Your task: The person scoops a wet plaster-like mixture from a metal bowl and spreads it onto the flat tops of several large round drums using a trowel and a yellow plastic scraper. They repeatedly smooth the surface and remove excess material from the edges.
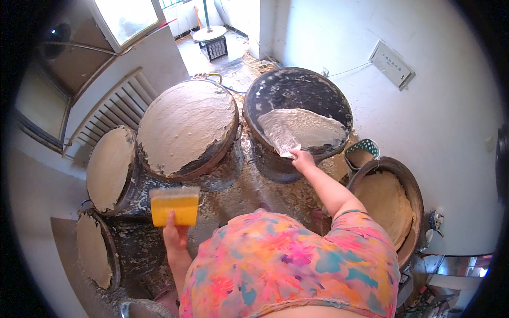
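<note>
My right hand (301, 160) grips the handle of a batter-coated spreading tool (280, 135), which lies over the dark round griddle (295, 90) at the upper right, in pale batter (315, 130) covering the griddle's near part. My left hand (174, 233) holds a wide yellow scraper (175, 207) upright, below the large round griddle (185, 119) at centre left, which is mostly covered with batter. Two more batter-coated round griddles (108, 167) stand at the left, the nearer one (94, 252) lower in the view.
A round pan (382, 204) with stacked flatbreads and a dotted container (368, 147) are at the right. A radiator (114, 108) and window line the left wall. Messy floor (222, 196) shows between the griddles. A stool-like stand (209, 34) is at the back; a wall box (391, 63) hangs at the right.
</note>
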Tool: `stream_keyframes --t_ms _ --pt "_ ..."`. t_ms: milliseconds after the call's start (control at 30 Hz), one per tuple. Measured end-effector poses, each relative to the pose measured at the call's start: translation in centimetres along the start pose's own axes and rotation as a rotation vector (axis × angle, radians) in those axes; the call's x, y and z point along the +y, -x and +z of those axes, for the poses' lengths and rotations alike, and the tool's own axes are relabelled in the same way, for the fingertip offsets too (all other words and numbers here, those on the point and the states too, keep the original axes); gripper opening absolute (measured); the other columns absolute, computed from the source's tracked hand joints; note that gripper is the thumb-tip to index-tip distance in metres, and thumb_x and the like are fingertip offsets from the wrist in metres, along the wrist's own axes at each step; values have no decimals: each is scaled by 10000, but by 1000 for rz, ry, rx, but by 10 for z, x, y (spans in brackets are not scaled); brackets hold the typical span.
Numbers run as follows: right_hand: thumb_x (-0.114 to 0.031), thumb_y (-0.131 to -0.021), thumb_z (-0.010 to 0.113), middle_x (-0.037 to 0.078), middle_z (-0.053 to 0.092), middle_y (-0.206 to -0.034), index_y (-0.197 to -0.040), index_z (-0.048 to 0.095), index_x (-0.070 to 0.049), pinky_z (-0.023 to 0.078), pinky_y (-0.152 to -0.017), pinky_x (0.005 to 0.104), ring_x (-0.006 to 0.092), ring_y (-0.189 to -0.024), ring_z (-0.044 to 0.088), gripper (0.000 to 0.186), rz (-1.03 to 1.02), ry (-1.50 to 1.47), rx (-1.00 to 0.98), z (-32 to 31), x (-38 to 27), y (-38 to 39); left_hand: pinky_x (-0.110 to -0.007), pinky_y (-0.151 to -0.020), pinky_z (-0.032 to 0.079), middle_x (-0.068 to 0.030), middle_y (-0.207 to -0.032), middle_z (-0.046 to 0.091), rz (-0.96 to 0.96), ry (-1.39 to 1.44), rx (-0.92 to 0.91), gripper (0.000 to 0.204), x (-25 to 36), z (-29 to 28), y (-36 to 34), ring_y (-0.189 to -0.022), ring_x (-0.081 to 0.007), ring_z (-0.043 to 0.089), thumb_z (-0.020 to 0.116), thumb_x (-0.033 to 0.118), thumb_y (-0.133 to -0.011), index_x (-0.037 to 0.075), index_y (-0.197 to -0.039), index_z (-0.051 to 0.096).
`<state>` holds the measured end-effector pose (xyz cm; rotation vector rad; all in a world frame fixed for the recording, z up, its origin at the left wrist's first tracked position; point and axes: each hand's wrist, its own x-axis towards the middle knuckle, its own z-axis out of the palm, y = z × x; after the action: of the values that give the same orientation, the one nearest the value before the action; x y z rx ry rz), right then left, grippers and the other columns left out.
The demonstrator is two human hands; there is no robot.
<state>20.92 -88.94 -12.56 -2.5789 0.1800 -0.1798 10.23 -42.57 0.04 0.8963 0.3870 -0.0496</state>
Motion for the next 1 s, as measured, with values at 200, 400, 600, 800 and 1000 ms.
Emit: stream_keyframes --t_ms 200,400,600,800,1000 --pt "-155 -812 412 140 596 -848 -993 582 -230 454 -679 411 300 -797 581 260 241 434 -53 -66 59 -5 -352 -768 476 -50 -1052 538 -63 -34 20 351 6 30 6 -947 -191 543 544 200 -819 78 -1134 450" --pt "17 -703 556 103 612 -825 -1125 522 -113 439 -498 323 213 -577 558 442 670 -205 188 -89 122 29 -325 -792 460 -45 -1074 535 -256 12 154 347 -3 10 34 -965 -192 534 511 245 -835 121 -1152 444" --pt "5 -657 633 47 575 -719 -1212 446 -102 351 -387 213 88 -441 432 595 683 -1133 -38 -21 37 -17 -328 -795 467 -46 -1049 554 -154 101 124 340 7 24 17 -945 -192 551 526 240 -831 96 -1131 458" --pt "-133 -734 543 125 599 -945 -1015 593 -242 455 -753 367 262 -870 580 306 91 233 -256 -13 -3 -58 -284 -694 514 -49 -1036 566 -52 167 119 314 13 36 1 -899 -173 574 536 217 -827 81 -1103 477" --pt "-161 -781 501 127 609 -863 -989 595 -203 458 -707 394 283 -838 583 233 434 294 21 -90 100 -29 -273 -670 516 -37 -993 592 -54 150 271 306 18 12 14 -853 -159 594 543 241 -821 88 -1082 499"
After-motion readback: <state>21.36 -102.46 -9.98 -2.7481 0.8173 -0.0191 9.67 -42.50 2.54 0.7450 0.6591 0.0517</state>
